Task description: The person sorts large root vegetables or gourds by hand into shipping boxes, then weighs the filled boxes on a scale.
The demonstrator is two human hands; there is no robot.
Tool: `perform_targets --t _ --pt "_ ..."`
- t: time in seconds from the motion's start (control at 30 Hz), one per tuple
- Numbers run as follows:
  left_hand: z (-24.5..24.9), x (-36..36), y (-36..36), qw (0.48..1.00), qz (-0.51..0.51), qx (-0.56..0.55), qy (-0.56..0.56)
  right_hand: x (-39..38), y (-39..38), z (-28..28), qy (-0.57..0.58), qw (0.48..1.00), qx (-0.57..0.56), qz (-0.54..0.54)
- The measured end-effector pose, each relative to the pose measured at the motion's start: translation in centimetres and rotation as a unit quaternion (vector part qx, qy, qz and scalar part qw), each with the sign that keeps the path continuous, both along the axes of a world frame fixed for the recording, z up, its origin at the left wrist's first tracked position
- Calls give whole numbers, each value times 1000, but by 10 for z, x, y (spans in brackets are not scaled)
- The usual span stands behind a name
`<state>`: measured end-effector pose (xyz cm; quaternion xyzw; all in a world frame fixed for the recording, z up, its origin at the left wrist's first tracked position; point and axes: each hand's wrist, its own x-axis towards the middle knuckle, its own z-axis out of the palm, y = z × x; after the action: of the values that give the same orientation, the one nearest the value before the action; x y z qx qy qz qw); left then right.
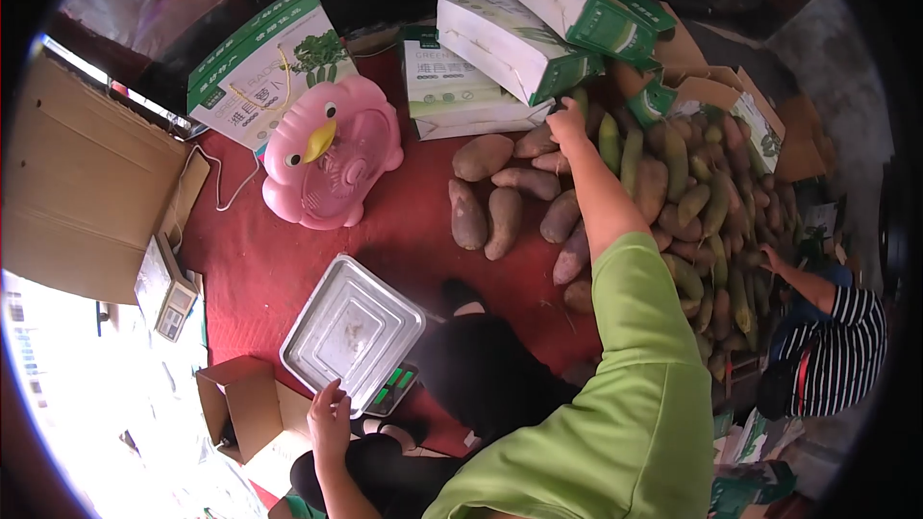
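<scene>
My right hand reaches to the far side of the pile, its fingers curled at the end of a long green radish beside the white boxes. Whether they grip it is hard to make out. Below my right forearm lie several brownish-pink roots like sweet potatoes. My left hand hovers at the near edge of a square metal tray, fingers loosely bent and apart, nothing seen in them. That tray rests on a scale with green displays, and no produce lies in it.
White-and-green printed boxes stand at the back; another is behind a pink bird-shaped stool. A large mixed pile of roots spreads right. A co-worker in a striped shirt reaches into it. An open cardboard box sits left.
</scene>
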<state>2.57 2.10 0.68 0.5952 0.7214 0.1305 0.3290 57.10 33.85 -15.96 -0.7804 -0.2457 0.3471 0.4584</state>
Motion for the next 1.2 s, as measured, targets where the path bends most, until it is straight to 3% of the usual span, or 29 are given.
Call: perform_targets --t 0.07,0.2,0.3,0.33,0.4,0.47,0.6,0.67,0.77,0.87,0.97,1.2 --pt "-5 -5 3 1000 -1 -11 8 16 31 -29 -50 998 41 -22" --pt "-8 -5 11 998 7 -52 17 -1 72 -27 -97 984 144 -48" --pt "-12 -5 13 998 5 -60 19 -55 97 17 30 976 201 -78" --pt "-14 -5 14 998 1 -64 20 -65 115 0 40 964 259 -38" --pt "-17 -5 16 997 17 -73 14 -119 119 26 68 950 292 86" --pt "-19 -5 20 997 20 -77 8 -171 117 60 54 956 176 227" --pt "-19 -9 22 997 27 -69 -5 -187 113 63 125 928 220 273" --pt "-24 -12 23 997 26 -71 -5 -150 112 21 91 958 179 205" --pt "-22 -4 29 995 24 -94 -3 -79 93 -15 160 976 145 30" --pt "-32 -8 31 995 9 -103 -3 -19 75 -17 187 971 107 -106" --pt "-40 -7 35 994 -1 -105 2 22 78 -32 191 965 124 -127" --pt "-44 1 49 992 3 -124 1 29 95 -23 240 939 188 -157"
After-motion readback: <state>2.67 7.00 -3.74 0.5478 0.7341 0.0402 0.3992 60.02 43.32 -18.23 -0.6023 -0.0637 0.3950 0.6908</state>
